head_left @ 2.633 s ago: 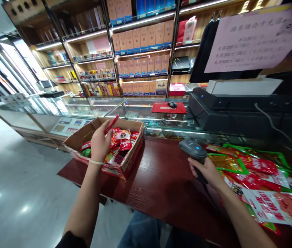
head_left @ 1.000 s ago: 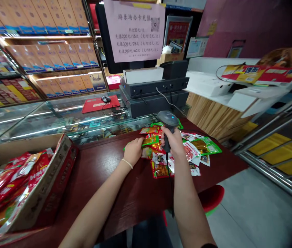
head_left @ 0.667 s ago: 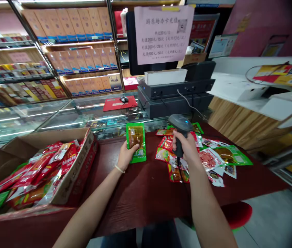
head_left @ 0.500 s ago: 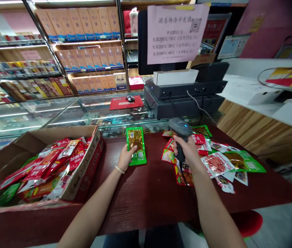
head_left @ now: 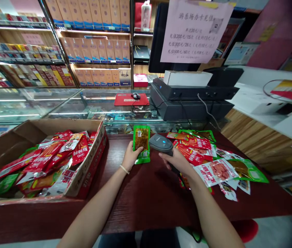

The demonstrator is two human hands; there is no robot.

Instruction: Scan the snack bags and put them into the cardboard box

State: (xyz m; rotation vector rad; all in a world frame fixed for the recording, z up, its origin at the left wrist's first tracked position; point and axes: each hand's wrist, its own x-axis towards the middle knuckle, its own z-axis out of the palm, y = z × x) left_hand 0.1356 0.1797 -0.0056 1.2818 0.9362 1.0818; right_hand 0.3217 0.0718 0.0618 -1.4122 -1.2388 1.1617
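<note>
My left hand (head_left: 131, 156) grips a green snack packet (head_left: 142, 142) by its lower edge and holds it upright above the dark red table (head_left: 146, 196). In my right hand (head_left: 175, 161) is a dark handheld barcode scanner (head_left: 160, 144), its head tilted left so it sits just right of the packet. A heap of red and green snack packets (head_left: 208, 155) lies on the table to the right of my right hand. A cardboard box (head_left: 89, 168) full of similar packets stands at the left.
Behind the table runs a glass display counter (head_left: 58, 110) with a red mat and mouse (head_left: 132, 99). A black register with a monitor and pink notice (head_left: 195, 100) stands at the back right. Shelves of boxed goods (head_left: 94, 48) line the rear wall.
My left hand picked the green packet from the heap and raised it between box and heap. My right hand swung the scanner's head leftward toward the packet.
</note>
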